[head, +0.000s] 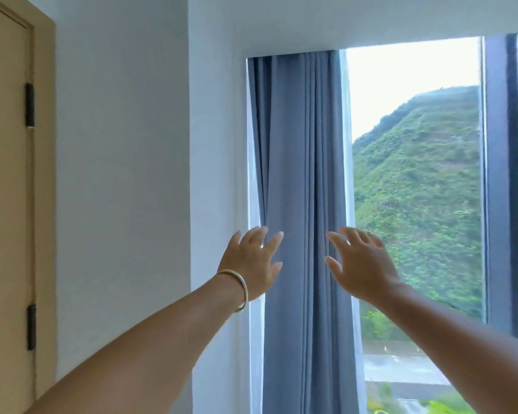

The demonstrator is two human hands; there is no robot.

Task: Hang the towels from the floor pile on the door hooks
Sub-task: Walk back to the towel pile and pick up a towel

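At far left we see the tan door point(3, 204) (no hooks or towels in our view). Our left hand point(251, 261), with a bangle point(240, 289) at the wrist, and right hand point(362, 264) are raised with fingers spread, empty, before the blue curtain point(302, 162).

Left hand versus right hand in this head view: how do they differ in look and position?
The left hand has a pale bangle at its wrist; the right hand has a bare wrist. The left hand sits over the left edge of the blue curtain, the right hand over its right edge by the window. Both are raised, fingers spread, holding nothing.
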